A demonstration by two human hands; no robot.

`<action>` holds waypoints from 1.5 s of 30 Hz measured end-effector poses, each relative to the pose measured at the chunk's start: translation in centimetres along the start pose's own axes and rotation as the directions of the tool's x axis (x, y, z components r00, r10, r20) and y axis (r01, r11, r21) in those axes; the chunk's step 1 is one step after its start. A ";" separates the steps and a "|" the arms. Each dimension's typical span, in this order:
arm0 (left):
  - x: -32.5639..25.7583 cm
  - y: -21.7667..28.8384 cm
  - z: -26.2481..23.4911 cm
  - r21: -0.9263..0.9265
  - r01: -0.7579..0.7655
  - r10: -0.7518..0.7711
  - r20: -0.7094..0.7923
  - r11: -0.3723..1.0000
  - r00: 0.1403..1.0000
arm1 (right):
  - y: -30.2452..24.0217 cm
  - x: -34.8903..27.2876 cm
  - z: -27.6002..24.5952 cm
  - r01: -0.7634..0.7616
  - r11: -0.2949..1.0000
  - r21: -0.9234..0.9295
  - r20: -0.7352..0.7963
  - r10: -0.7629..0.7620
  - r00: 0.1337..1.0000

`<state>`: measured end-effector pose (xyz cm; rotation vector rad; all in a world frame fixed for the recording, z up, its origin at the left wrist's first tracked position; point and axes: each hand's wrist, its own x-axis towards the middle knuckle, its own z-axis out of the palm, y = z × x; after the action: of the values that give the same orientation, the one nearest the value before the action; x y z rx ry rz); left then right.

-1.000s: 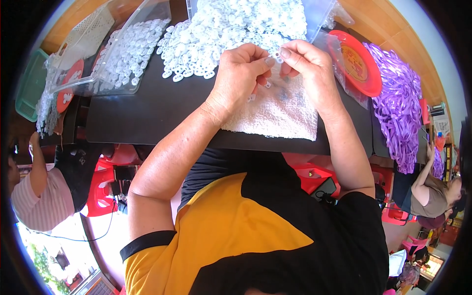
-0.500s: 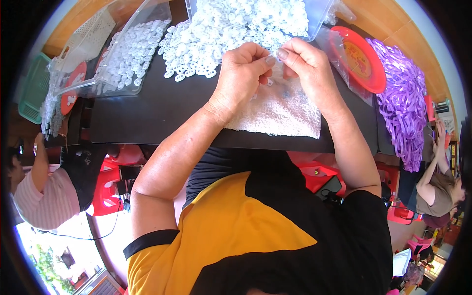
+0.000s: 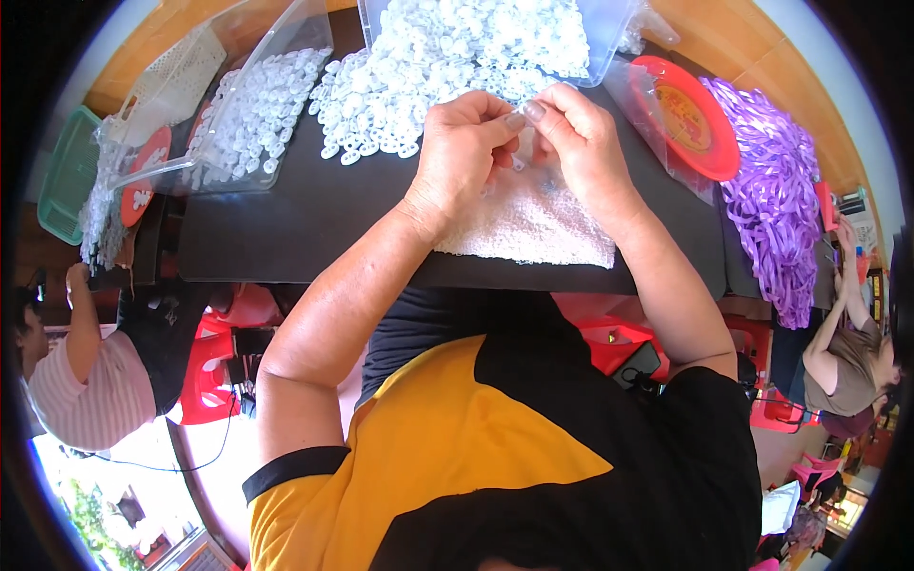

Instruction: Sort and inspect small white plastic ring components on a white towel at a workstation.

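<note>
My left hand point(image 3: 462, 152) and my right hand point(image 3: 586, 147) meet above a white terry towel point(image 3: 543, 238) near the table's front edge. The thumb and index finger of each are pinched together, tip to tip. A small white plastic piece point(image 3: 518, 163) shows just below and between the fingertips; the fingers mostly hide what is pinched, so its exact shape is unclear. Right behind my hands spreads a heap of small white oval plastic pieces with holes point(image 3: 381, 109), spilling from a clear plastic bin point(image 3: 617, 43).
At left, a clear tray point(image 3: 271, 176) holds more white pieces, beside a white basket point(image 3: 181, 71) and green basket point(image 3: 69, 181). At right are a red plate point(image 3: 719, 157) on a plastic bag and a pile of purple ribbons point(image 3: 776, 200). Other people sit at both sides.
My hands stay pinched together, lowered only slightly. The small white piece beneath the fingertips shows a little more to the left. The whole view has shifted slightly.
</note>
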<state>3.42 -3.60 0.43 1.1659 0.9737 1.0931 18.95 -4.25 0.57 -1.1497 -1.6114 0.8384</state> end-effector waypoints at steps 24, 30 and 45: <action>-1.7 1.4 0.3 0.059 -0.242 0.235 0.113 0.968 0.966 | 5.2 -3.6 -10.8 0.227 0.175 -0.958 0.181 -0.242 0.953; -2.8 4.3 0.4 0.050 -0.216 0.198 0.240 0.975 0.950 | 5.1 -3.8 -11.3 0.252 0.152 -0.956 0.214 -0.229 0.950; -0.1 0.4 -1.3 0.143 -0.245 0.218 0.184 0.959 0.959 | 5.3 -3.4 -11.7 0.362 0.149 -0.920 0.334 -0.185 0.924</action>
<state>2.14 -3.42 0.63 1.5127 0.8220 1.0938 31.98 -5.68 -1.61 -1.5237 -2.4862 -0.6195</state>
